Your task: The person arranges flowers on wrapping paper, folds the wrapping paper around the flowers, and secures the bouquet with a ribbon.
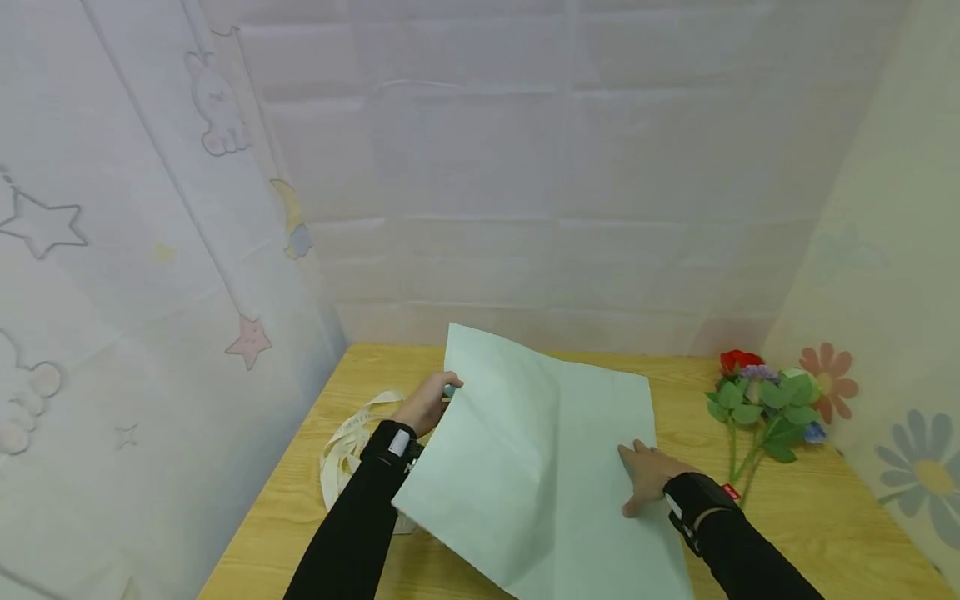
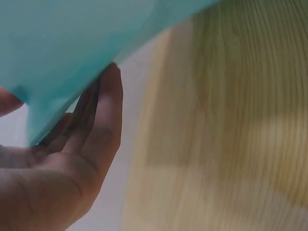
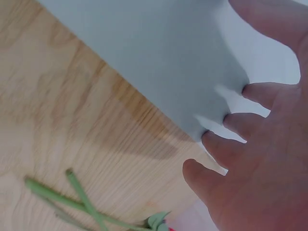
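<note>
A large pale green sheet of wrapping paper [image 1: 510,425] lies across the table, creased down its middle, its left half lifted and tilted. My left hand [image 1: 426,406] grips the raised left edge; in the left wrist view its fingers [image 2: 108,108] lie behind the sheet and the thumb is mostly hidden. On the flat right half rests my right hand [image 1: 651,475], fingers spread. The right wrist view has its fingertips [image 3: 211,139] touching the paper near its edge.
Beside the left forearm a cream printed ribbon [image 1: 345,454] lies in loose loops, partly covered. Artificial flowers [image 1: 768,400] with green stems lie at the right of the wooden table [image 1: 277,500]. Printed cloth walls [image 1: 480,167] stand close at the back and both sides.
</note>
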Tool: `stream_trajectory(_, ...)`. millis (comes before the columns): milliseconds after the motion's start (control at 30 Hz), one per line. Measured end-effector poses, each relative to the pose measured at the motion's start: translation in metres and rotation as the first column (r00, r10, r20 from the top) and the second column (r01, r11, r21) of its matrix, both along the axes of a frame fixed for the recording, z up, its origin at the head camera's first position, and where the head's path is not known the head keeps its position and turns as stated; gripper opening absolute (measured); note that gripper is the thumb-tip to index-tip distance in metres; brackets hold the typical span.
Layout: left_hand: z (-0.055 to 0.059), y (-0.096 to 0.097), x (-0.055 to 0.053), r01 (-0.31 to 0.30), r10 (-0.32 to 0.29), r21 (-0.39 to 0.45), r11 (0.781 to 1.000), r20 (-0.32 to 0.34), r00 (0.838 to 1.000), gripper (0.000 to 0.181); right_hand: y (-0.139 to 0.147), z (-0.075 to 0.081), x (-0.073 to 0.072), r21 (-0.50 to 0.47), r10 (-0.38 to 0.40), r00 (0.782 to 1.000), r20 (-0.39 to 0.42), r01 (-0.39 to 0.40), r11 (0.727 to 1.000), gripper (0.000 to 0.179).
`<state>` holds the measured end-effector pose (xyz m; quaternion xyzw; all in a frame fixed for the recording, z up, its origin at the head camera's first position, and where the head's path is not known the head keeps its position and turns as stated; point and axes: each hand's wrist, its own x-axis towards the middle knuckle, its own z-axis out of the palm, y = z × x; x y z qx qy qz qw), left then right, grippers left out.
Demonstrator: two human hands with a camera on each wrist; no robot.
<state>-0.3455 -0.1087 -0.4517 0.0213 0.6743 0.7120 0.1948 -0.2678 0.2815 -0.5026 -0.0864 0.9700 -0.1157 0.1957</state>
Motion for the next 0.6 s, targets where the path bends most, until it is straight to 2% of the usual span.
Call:
stream_trajectory(67,-0.005,-0.016,0.000,0.006,-0.005,-0.073,0.997,0.021,1.000,0.064,0.006,0.001,0.000,-0.005,-0.007,1.000,0.016,0.008,1.000,0.110)
stream_trajectory(100,-0.008,-0.021,0.000,0.003,-0.001,-0.138,0.990,0.012,1.000,0.063,0.009,0.001,-0.001,-0.005,-0.010,1.000,0.023,0.010,1.000,0.111)
stream_trajectory(167,-0.014,-0.030,0.002,0.002,-0.014,-0.299,0.954,-0.039,0.999,0.065,0.013,0.001,-0.002,-0.004,-0.006,1.000,0.029,0.006,1.000,0.111)
stream_trajectory(200,-0.017,-0.030,0.003,-0.013,-0.018,-0.390,0.921,-0.075,0.997,0.066,0.014,0.000,-0.002,0.003,-0.008,1.000,0.029,0.008,1.000,0.110)
stream_trajectory(233,-0.019,-0.028,0.005,-0.036,-0.023,-0.488,0.872,-0.113,0.993,0.068,0.014,0.000,-0.002,0.012,-0.009,1.000,0.028,0.008,1.000,0.110)
stream_trajectory(267,-0.020,-0.025,0.007,-0.061,-0.041,-0.577,0.814,-0.162,0.986,0.068,0.014,0.000,-0.003,0.023,-0.009,1.000,0.024,0.009,1.000,0.109)
stream_trajectory(300,-0.020,-0.019,0.010,-0.092,-0.056,-0.659,0.747,-0.200,0.978,0.070,0.012,-0.001,-0.004,0.041,-0.007,1.000,0.017,0.006,0.999,0.108)
stream_trajectory(400,-0.015,0.004,0.018,-0.135,-0.141,-0.809,0.572,-0.260,0.955,0.069,0.006,-0.004,-0.006,0.093,-0.008,1.000,-0.006,0.008,0.996,0.107)
stream_trajectory(433,-0.011,0.013,0.022,-0.122,-0.193,-0.841,0.527,-0.258,0.947,0.067,0.004,-0.005,-0.007,0.108,-0.005,1.000,-0.015,0.007,0.994,0.106)
stream_trajectory(500,-0.005,0.029,0.029,-0.048,-0.304,-0.892,0.449,-0.203,0.931,0.066,0.001,-0.010,-0.008,0.134,-0.003,1.000,-0.028,0.007,0.991,0.107)
stream_trajectory(567,0.000,0.042,0.039,0.041,-0.402,-0.922,0.385,-0.128,0.907,0.067,0.000,-0.012,-0.008,0.137,-0.010,0.999,-0.034,0.015,0.991,0.109)
stream_trajectory(600,0.001,0.047,0.043,0.081,-0.428,-0.931,0.356,-0.085,0.900,0.070,-0.001,-0.012,-0.008,0.133,-0.017,0.999,-0.036,0.022,0.991,0.111)
